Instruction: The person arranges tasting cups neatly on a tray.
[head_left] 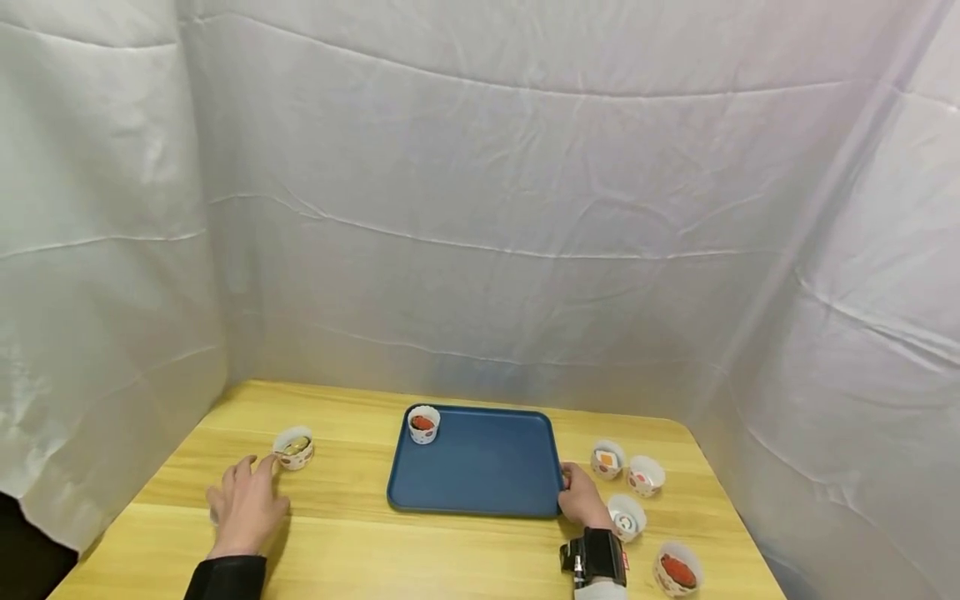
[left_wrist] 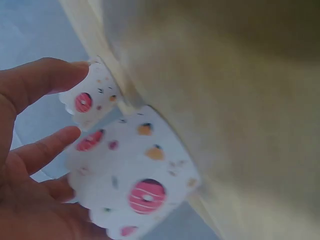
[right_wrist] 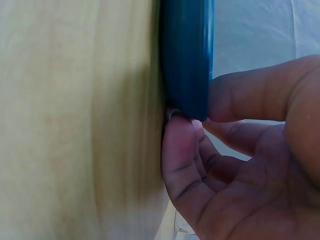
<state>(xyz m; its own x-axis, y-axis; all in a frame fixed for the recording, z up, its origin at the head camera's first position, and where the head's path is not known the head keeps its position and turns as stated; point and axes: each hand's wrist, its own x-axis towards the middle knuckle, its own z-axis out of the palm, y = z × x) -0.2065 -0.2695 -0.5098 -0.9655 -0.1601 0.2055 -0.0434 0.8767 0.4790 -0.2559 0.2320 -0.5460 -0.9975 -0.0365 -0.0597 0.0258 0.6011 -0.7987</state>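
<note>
My left hand [head_left: 249, 507] hovers palm down at the left, its fingers spread and loosely bent. Just beyond its fingertips stands a white paper cup [head_left: 293, 448] with a tan piece inside. A second donut-print cup [left_wrist: 132, 172] lies close under the palm, mostly hidden by the hand in the head view. At the lower right corner of the blue tray [head_left: 480, 467], my right hand [head_left: 581, 497] pinches the rim, thumb above and fingers beneath the edge in the right wrist view. One cup with a red-topped piece [head_left: 423, 424] sits in the tray's far left corner.
Right of the tray, near my right wrist, stand several more cups: one with an orange-and-white piece [head_left: 607, 459], one with a pink-and-white piece [head_left: 646, 476], one with a white swirl [head_left: 626, 517], one with a red-topped piece [head_left: 678, 570]. Pale curtains [head_left: 480, 208] enclose the wooden table [head_left: 337, 550].
</note>
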